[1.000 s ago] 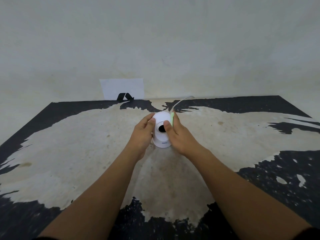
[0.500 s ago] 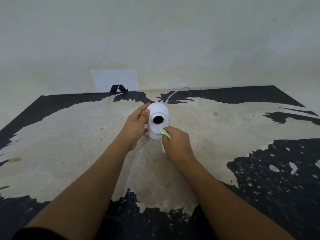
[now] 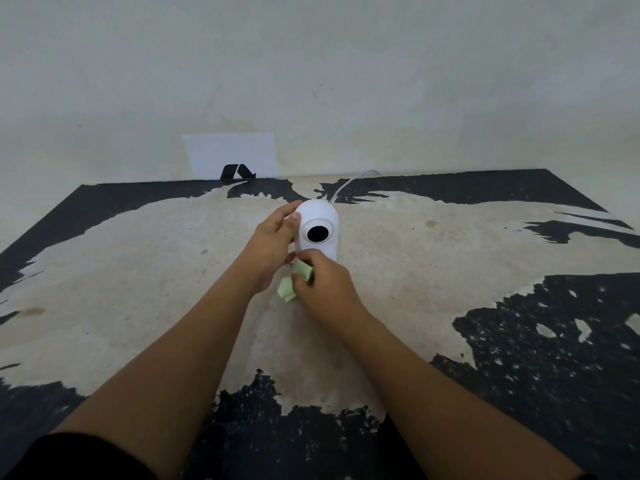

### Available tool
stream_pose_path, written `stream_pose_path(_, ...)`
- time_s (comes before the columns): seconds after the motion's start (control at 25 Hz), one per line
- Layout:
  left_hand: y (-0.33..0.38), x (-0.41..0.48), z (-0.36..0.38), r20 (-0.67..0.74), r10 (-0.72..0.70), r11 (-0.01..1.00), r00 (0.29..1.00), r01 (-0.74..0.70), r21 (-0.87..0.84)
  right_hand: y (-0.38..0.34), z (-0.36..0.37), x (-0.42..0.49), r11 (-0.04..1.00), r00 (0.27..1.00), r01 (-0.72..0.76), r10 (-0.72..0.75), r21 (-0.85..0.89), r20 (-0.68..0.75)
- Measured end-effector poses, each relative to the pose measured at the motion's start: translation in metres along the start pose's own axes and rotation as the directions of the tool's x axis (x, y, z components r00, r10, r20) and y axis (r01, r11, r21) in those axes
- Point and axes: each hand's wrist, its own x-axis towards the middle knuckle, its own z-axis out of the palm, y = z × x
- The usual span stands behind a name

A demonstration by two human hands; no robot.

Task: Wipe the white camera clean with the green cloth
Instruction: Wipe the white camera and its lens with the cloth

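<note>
Centrally, the white camera (image 3: 318,230) is steadied by the left hand (image 3: 268,249), fingers curled around its side; the green cloth (image 3: 294,280) is gripped in the right hand (image 3: 325,285) at its base.

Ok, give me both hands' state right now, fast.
Left hand: closed around the side of the white camera, steadying it.
Right hand: shut on the green cloth, at the camera's base.

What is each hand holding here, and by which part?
The left hand grips the white camera by its left side. The right hand pinches the bunched green cloth by its upper part, at the camera's base.
</note>
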Motion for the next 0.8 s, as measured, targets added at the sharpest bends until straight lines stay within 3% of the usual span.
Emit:
stream_pose_path(0.24, 0.004, -0.001, -0.004, 0.042, 0.030, 0.996, 0.999, -0.033, 0.081, 0.003, 0.003, 0.001, 0.992, 0.998, 0.055, -0.054, -0.116, 0.014)
stream_pose_path(0.4, 0.006, 0.000, -0.007, 0.073, 0.022, 0.992, 0.997, -0.031, 0.121, 0.021, -0.010, -0.006, 0.991, 0.995, 0.044, -0.056, -0.128, -0.088)
stream_pose_path(0.64, 0.006, -0.002, -0.006, 0.074, 0.023, 0.997, 0.997, -0.029, 0.078, 0.020, -0.023, -0.001, 0.992, 0.961, -0.083, 0.104, 0.092, -0.255)
stream_pose_path(0.8, 0.004, -0.003, -0.005, 0.058, 0.013, 0.999, 0.998, -0.015, 0.037, 0.023, -0.014, 0.006, 0.970, 0.950, -0.154, 0.198, 0.188, -0.241)
